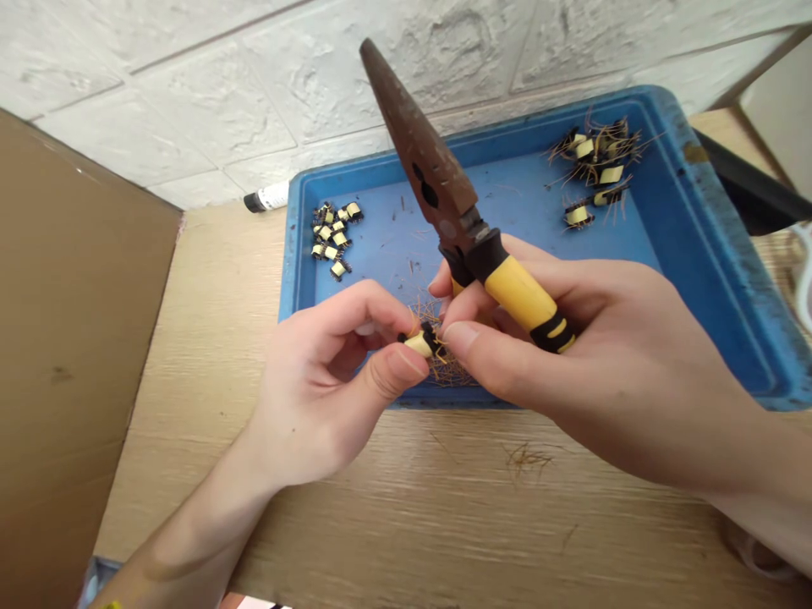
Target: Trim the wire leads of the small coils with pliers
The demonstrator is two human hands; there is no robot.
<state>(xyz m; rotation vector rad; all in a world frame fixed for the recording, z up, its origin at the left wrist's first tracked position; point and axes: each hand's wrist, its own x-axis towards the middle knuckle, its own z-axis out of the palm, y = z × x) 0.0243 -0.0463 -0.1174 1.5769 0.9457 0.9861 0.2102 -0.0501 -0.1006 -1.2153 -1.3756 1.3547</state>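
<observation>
My left hand [330, 381] pinches a small yellow-and-black coil part [422, 342] with thin copper leads, over the near edge of a blue tray [710, 279]. My right hand [571, 355] grips rusty long-nose pliers [437, 178] by their yellow-and-black handles, jaws closed and pointing up and away. Its thumb and forefinger also touch the same coil part. Beneath the hands lies a heap of cut copper wire bits [444, 368].
In the tray, a cluster of trimmed coil parts [333, 237] lies at the far left and a pile of untrimmed ones [596, 165] with long leads at the far right. A cardboard panel [69, 355] stands on the left. A marker [266, 198] lies by the wall.
</observation>
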